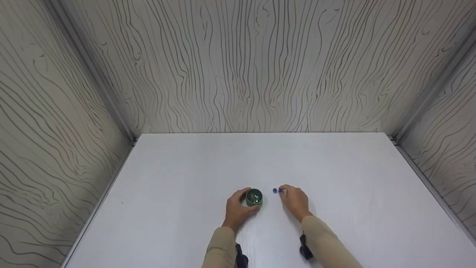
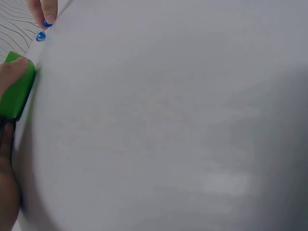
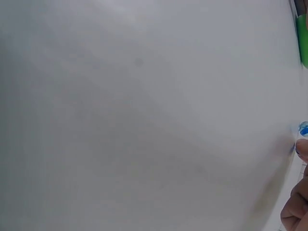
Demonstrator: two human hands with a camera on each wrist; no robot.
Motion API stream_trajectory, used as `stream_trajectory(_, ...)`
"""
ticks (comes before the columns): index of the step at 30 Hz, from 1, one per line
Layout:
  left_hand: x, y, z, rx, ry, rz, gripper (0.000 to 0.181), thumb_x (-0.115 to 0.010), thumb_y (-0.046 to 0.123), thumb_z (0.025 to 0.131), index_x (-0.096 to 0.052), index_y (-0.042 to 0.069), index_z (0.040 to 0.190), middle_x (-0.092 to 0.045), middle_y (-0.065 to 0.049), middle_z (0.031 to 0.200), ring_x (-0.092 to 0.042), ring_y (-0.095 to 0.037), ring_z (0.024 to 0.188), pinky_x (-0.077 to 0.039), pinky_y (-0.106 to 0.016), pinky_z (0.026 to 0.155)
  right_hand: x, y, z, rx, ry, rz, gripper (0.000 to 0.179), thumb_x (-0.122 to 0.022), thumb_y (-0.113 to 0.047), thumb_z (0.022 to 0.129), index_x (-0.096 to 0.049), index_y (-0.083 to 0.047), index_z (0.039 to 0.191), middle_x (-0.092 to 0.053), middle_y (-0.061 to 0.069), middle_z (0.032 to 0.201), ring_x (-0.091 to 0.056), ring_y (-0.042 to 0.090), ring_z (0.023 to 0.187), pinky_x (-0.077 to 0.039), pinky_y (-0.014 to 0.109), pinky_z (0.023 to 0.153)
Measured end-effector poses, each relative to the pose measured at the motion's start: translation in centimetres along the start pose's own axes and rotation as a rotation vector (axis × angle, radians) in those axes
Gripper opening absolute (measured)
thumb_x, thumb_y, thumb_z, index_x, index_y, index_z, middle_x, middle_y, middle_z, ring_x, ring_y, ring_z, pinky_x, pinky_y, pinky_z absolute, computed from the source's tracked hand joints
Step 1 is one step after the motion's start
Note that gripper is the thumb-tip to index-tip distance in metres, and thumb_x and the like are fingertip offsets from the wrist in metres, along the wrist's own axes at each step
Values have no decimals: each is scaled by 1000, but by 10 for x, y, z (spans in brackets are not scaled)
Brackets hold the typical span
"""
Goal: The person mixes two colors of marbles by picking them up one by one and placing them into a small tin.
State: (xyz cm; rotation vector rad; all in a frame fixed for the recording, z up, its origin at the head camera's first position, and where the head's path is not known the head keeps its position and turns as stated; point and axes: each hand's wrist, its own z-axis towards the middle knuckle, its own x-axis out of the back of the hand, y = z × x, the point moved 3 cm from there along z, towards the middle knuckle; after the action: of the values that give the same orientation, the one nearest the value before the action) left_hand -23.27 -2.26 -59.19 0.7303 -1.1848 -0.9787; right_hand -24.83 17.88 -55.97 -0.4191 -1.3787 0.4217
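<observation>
My left hand (image 1: 237,211) grips a small green cup (image 2: 20,91) that stands on the white table, thumb on the near side and fingers round the far side. Seen from above, the cup has a dark inside with shiny spots; what lies in it cannot be made out. To the right of the cup, my right hand (image 1: 295,201) pinches a blue marble (image 2: 47,23) between thumb and fingertips at the table top. A second marble, clear with blue swirls (image 2: 41,36), lies on the table just left of those fingertips, between them and the cup.
The white table (image 1: 178,163) reaches back to a wall panel (image 1: 238,67) with a wood-grain pattern. Similar panels rise on the left (image 1: 48,149) and right. A tiny dark speck (image 1: 122,203) shows on the table at left.
</observation>
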Motion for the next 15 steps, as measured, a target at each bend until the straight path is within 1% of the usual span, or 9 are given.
stream_trajectory(3, 0, 0, 0, -11, -2, 0, 61, -84, 25, 69, -62, 11, 124, -68, -6, 123, -63, -23, 118, -50, -38, 108, 1, 1, 0, 3, 6, 4, 18, -64, -7, 87, -72, -6, 102, -74, 16, 106, -70, 35, 101, -58, 48, 90)
stream_trajectory(7, 1, 3, 0, 3, -26, -11, 62, -84, 25, 70, -61, 10, 125, -67, -7, 124, -62, -25, 120, -49, -37, 110, 2, 1, -2, 6, 13, 9, 18, -65, -8, 86, -72, -6, 102, -75, 17, 103, -71, 34, 93, -60, 47, 82)
stream_trajectory(9, 2, 4, -1, 13, -30, -25, 62, -84, 23, 70, -60, 9, 125, -67, -8, 124, -62, -25, 120, -48, -37, 110, 3, 0, -2, 8, 14, 16, 18, -65, -7, 85, -72, -5, 101, -75, 17, 102, -71, 34, 92, -60, 47, 81)
stream_trajectory(13, 3, 4, 0, 25, -32, -28, 62, -84, 21, 70, -60, 8, 125, -67, -8, 123, -62, -25, 120, -48, -37, 110, 3, -2, -3, 3, 10, 33, 17, -65, -7, 86, -72, -5, 102, -74, 16, 104, -70, 34, 98, -59, 47, 86)
stream_trajectory(15, 2, 3, 0, 30, -29, -28, 61, -84, 20, 69, -61, 9, 125, -67, -7, 123, -62, -25, 120, -48, -38, 110, 3, -3, -4, -6, 4, 41, 17, -64, -8, 87, -72, -5, 102, -74, 15, 104, -70, 33, 98, -59, 46, 87)
